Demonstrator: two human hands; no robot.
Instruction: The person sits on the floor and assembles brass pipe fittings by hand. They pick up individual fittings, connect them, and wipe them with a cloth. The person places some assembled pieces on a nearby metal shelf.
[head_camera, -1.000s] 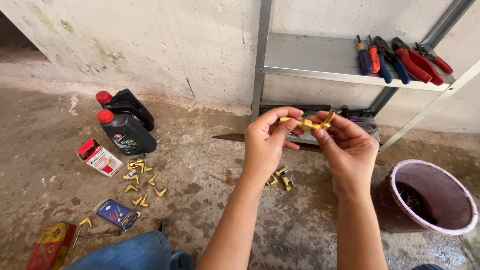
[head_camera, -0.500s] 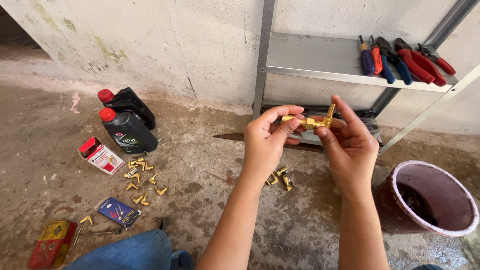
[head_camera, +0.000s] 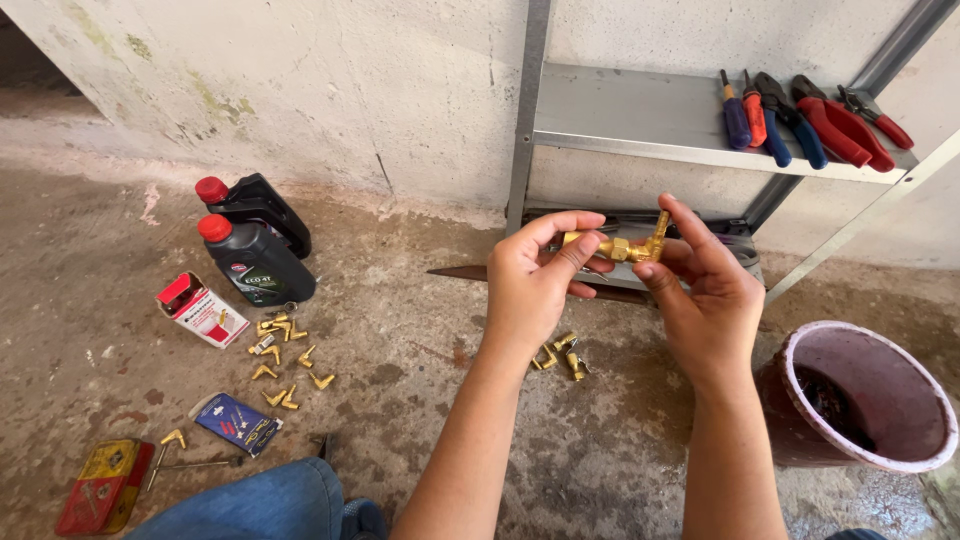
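Both my hands are raised in front of me and share one brass pipe fitting (head_camera: 622, 245). My left hand (head_camera: 535, 285) pinches its straight end between thumb and fingers. My right hand (head_camera: 705, 295) grips the elbow end, which points upward. Below my hands a few more brass fittings (head_camera: 560, 355) lie on the concrete floor. A larger scatter of several brass fittings (head_camera: 285, 355) lies to the left.
Two black oil bottles with red caps (head_camera: 250, 245) lie at left, beside a small red-and-white box (head_camera: 200, 310), a blue packet (head_camera: 235, 420) and a red tin (head_camera: 105, 485). A metal shelf (head_camera: 640, 125) holds pliers and screwdrivers (head_camera: 800, 115). A maroon bucket (head_camera: 865, 395) stands right.
The elbow end of the fitting has turned from lying sideways to pointing upward between my fingers. My hands have stayed in about the same place.
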